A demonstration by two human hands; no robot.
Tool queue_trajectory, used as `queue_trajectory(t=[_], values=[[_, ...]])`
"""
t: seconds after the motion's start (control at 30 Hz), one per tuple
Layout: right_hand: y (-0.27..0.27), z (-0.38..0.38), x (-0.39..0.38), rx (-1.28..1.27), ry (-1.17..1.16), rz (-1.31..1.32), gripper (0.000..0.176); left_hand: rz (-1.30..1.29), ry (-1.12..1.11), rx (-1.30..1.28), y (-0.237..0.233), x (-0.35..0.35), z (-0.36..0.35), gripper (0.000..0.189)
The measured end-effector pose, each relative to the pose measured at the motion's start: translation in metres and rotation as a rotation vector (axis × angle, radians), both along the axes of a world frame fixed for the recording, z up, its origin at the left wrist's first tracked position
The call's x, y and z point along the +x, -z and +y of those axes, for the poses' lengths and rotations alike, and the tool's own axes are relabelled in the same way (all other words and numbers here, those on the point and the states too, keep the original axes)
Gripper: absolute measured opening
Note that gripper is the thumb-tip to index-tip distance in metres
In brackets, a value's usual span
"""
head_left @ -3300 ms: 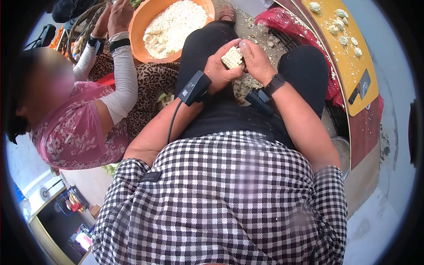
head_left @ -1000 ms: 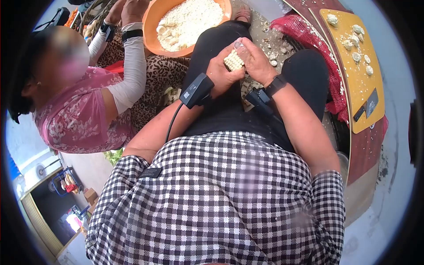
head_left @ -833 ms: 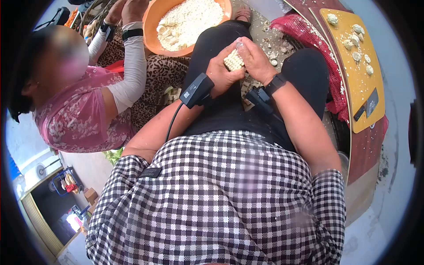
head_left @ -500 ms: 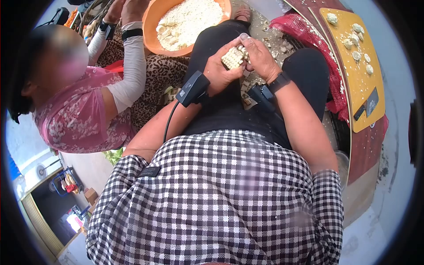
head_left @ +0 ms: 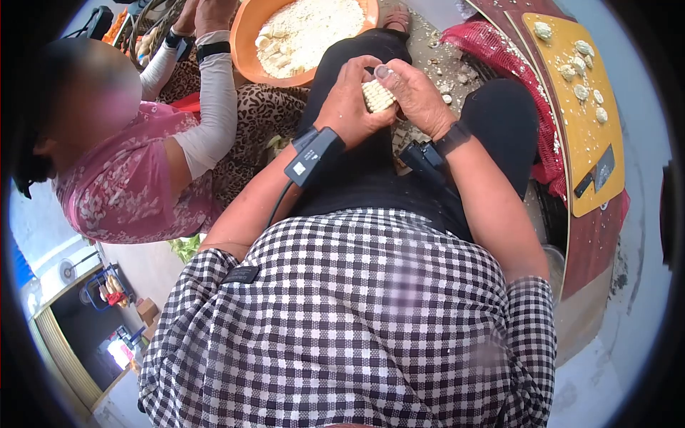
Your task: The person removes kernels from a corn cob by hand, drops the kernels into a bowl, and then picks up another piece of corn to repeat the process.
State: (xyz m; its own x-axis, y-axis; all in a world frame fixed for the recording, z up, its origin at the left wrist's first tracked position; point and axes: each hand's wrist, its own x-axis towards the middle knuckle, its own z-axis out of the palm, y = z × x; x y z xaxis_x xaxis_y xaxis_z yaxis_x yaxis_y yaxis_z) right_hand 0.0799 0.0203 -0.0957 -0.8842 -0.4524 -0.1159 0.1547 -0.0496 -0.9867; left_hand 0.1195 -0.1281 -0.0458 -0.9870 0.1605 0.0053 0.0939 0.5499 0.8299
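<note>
Littered floor (head_left: 437, 68), orange basin (head_left: 246, 55) of pale kernels (head_left: 317, 34), left fingers (head_left: 359, 66), right fingers (head_left: 397, 81) gripping corn cob (head_left: 377, 97)

From here, the left grip (head_left: 346, 105) and right grip (head_left: 422, 101) partly hide the corn cob (head_left: 378, 96). Beyond them, the orange basin (head_left: 246, 50) runs out of view; to their left, another person's head (head_left: 93, 78) is blurred.

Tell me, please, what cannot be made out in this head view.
Head view:
Corn: underside, hidden by left hand and right hand.
Orange basin: far rim, cut off by top edge.
Co-worker's hand: fingertips, cut off by top edge.
Left wrist device: label too small.
</note>
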Motion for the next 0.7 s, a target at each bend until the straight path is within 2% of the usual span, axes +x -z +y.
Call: queue_trajectory(t=[0.03, 0.13, 0.2, 0.4, 0.5, 0.6, 0.7], values=[[0.003, -0.003, 0.000, -0.049, 0.022, -0.016, 0.039, 0.107, 0.006, -0.057, 0.004, 0.001, -0.001, 0.059], [0.006, -0.010, 0.000, -0.155, 0.068, -0.049, 0.036, 0.212, -0.002, -0.114, 0.019, 0.006, -0.003, 0.053], [0.005, -0.009, 0.000, -0.175, 0.068, -0.057, 0.033, 0.206, -0.010, -0.056, 0.026, 0.008, -0.004, 0.050], [-0.012, -0.008, 0.001, -0.112, 0.054, -0.295, 0.018, 0.153, -0.070, 0.144, 0.034, 0.004, -0.006, 0.044], [-0.004, -0.011, -0.001, -0.249, 0.147, -0.400, 0.022, 0.032, -0.139, 0.255, 0.030, 0.005, -0.002, 0.042], [-0.005, -0.006, -0.003, -0.256, 0.168, -0.362, 0.028, -0.007, -0.152, 0.169, 0.022, 0.003, -0.001, 0.042], [-0.009, -0.008, 0.004, 0.166, 0.151, 0.122, 0.035, 0.089, -0.106, 0.026, 0.031, 0.002, -0.002, 0.043]])
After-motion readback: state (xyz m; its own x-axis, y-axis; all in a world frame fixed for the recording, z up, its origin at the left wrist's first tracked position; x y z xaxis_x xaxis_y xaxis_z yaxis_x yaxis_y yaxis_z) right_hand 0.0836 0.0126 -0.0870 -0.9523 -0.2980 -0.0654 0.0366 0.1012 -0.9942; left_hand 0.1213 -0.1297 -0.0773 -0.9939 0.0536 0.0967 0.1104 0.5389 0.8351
